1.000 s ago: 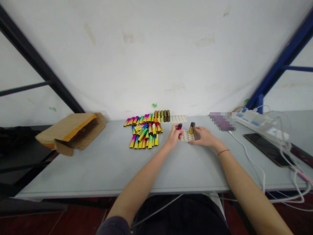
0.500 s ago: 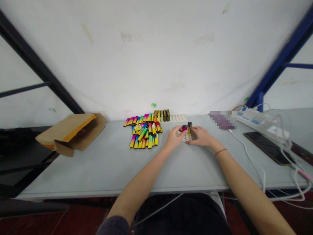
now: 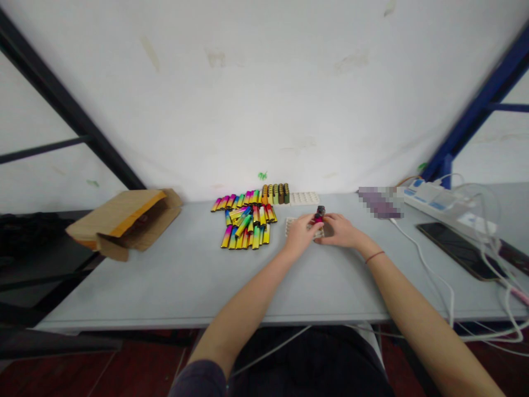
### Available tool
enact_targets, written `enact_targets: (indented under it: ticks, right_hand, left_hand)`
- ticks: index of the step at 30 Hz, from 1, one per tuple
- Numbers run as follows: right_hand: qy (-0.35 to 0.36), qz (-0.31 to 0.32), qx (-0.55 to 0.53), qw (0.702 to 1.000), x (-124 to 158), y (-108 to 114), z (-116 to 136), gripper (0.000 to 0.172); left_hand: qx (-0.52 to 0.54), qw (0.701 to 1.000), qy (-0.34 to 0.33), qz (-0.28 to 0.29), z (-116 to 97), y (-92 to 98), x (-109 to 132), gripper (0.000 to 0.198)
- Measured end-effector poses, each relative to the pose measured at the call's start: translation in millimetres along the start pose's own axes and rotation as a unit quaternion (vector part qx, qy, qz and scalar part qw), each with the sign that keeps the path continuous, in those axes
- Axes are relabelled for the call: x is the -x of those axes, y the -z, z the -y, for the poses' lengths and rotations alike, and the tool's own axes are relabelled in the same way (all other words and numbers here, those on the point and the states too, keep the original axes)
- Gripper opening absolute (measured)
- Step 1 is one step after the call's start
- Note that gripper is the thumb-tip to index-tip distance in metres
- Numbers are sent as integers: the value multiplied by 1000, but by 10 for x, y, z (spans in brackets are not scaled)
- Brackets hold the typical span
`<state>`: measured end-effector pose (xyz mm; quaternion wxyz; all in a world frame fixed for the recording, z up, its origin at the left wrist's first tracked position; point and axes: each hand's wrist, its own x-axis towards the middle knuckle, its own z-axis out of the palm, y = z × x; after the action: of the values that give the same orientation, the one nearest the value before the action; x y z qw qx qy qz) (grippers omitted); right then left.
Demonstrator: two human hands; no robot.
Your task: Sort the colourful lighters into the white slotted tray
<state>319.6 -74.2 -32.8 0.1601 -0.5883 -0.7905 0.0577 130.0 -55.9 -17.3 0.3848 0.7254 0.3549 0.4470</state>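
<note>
My left hand [image 3: 300, 237] is closed in a pinch on a magenta lighter [image 3: 318, 219]. It is over a small white tray with holes [image 3: 291, 227]. Just behind the magenta lighter, the dark top of another lighter [image 3: 321, 209] shows upright at the tray's right end. My right hand [image 3: 344, 232] curves around that end of the tray, thumb at the front and fingers at the back. The left hand hides much of the tray. To the left, many shiny rainbow-coloured lighters [image 3: 247, 238] lie in rows and a loose pile.
Against the wall, several upright lighters [image 3: 276, 194] stand beside a white holed tray [image 3: 305, 198]. An open cardboard box [image 3: 119, 218] lies at the left. A dark phone [image 3: 458, 251], a power strip [image 3: 452, 212] and white cables [image 3: 425, 264] occupy the right side.
My left hand has shifted slightly right with the magenta lighter, which is now in front of the upright one. My right hand stays at the tray's end. The view has shifted slightly.
</note>
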Motion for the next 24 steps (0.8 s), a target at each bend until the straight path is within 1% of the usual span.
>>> enact_targets:
  ticks: [6,9,12,14,18,20,22,24]
  right_hand:
    - [3,-5,-13,1000,0,-2,-2,59]
    - [6,-11,-17,1000,0,2,-1,56]
    - [3,-8,-19,1000,-2,5,2,57]
    - [1,-9,-19,1000,-2,4,-1,59]
    - [2,-12,-24,1000,1,-4,-16,62]
    - [-1,-10,-24,1000,2,-4,-20,64]
    - [-7,-7,-25,1000,2,1,-15,66]
    - [-13,-2,-25,1000,0,16,-4,69]
  left_hand:
    - [-50,998,-19,27,-4,-33,-5,9]
    - [-73,997,-29,19,24,-48,-14,11]
    - [-78,996,-31,7,66,-56,-22,19]
    - [-86,996,-24,-2,81,-58,-20,23]
    - [-145,989,-2,-12,56,-43,-6,26]
    - [-168,986,-4,-11,21,-1,-6,28]
    - [-204,979,-7,-8,-21,86,-15,26]
    - [-281,960,1,-19,-64,220,-30,20]
